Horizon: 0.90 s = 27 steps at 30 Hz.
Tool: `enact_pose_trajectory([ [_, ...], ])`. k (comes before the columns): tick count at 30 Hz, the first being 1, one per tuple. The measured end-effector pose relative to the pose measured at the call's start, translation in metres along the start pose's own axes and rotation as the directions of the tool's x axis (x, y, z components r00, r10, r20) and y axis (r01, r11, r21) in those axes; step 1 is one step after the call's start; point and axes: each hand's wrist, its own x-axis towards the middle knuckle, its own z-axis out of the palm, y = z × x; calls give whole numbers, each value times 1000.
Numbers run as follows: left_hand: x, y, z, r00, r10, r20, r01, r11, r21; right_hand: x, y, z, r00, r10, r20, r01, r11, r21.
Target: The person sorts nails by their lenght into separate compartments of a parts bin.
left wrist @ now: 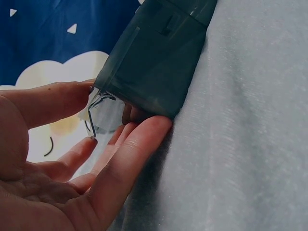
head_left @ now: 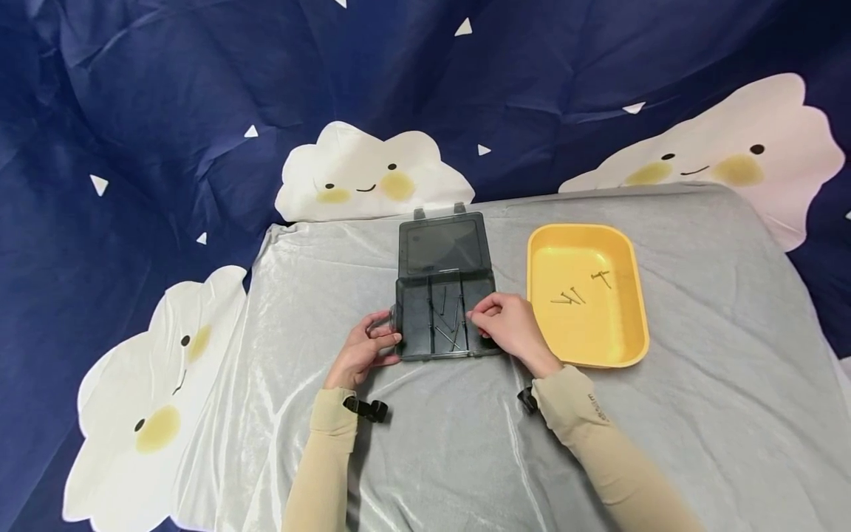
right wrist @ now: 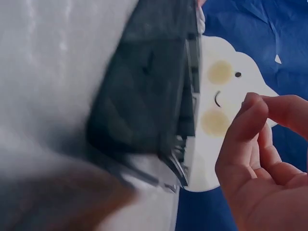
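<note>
A dark see-through compartment box (head_left: 414,325) lies with its hinged lid (head_left: 443,242) thrown back. Several thin screws (head_left: 443,301) are scattered in its middle compartment. At the box's left end, my left hand (head_left: 364,347) grips the side, thumb against the near corner and fingers around the clear latch (left wrist: 102,113). Over the right compartment hovers my right hand (head_left: 508,323). Its thumb and index fingertips (right wrist: 254,103) are pinched together, and nothing shows between them. The hand covers part of that compartment.
To the right of the box stands a yellow tray (head_left: 634,325) holding several loose screws (head_left: 568,298). Grey velvety cloth (head_left: 425,443) covers the table. Behind it hangs a dark blue curtain (head_left: 399,66) with cloud faces.
</note>
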Motion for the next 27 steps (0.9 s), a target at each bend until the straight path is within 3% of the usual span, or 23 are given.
enact_pose_trajectory([
  [12,2,0,-1,1000,-6,6,6,1000,-15,0,0,-28,995,-25,-94,25,1000,2],
  [22,1,0,0,1000,-6,11,7,1000,-9,3,-4,-68,978,-116,-171,95,988,-122],
  [27,0,1,0,1000,0,20,0,1000,-4,7,-6,-87,972,-126,-197,95,982,-161],
])
